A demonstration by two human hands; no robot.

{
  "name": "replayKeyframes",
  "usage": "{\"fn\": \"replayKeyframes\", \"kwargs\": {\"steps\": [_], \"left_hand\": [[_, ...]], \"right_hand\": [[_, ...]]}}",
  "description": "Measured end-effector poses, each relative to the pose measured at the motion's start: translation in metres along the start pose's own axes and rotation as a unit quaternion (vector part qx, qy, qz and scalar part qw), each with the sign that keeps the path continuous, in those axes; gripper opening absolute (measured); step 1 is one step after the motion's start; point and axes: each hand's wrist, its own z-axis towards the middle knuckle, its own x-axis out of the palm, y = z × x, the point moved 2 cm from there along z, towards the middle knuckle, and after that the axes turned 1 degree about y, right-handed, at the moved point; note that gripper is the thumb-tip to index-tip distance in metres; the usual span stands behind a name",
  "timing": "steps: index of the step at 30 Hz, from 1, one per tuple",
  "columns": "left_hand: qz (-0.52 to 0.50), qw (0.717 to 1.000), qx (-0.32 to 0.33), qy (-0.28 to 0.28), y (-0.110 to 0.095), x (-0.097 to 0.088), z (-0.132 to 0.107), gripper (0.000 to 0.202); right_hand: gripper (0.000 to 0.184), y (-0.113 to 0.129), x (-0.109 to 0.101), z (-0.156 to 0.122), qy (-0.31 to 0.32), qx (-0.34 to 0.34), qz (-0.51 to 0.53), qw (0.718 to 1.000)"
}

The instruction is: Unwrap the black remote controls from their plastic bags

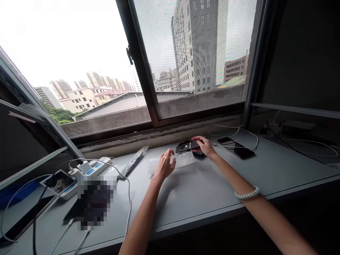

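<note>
My right hand (205, 146) rests at the far side of a grey sill-like desk (212, 191), its fingers closed round the right end of a black remote control (186, 146) with many small buttons. A beaded bracelet sits on that forearm. My left hand (165, 165) hovers just left of the remote, fingers spread and curled, holding nothing. It is above a clear plastic bag (180, 161) lying flat on the desk.
A second remote in a plastic sleeve (132, 162) lies to the left. A white power strip (91, 168) with plugs and cables stands further left. A black phone (237, 148) on a white cable lies right of the remote. A window runs behind.
</note>
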Motion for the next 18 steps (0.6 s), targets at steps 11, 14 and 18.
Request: {"fn": "replayKeyframes", "kwargs": {"steps": [11,14,18], "left_hand": [[-0.006,0.988,0.034,0.152,-0.013,0.023,-0.007,0.045],[0.004,0.987,0.019,0.162,-0.006,0.029,-0.007,0.033],[-0.002,0.985,0.006,0.172,0.002,0.028,-0.005,0.027]], "right_hand": [[0.024,0.004,0.008,-0.014,0.071,-0.140,-0.406,0.900],[0.023,0.005,0.009,-0.017,0.068,-0.116,-0.452,0.882],[0.024,0.005,0.014,-0.019,0.078,-0.108,-0.467,0.874]]}}
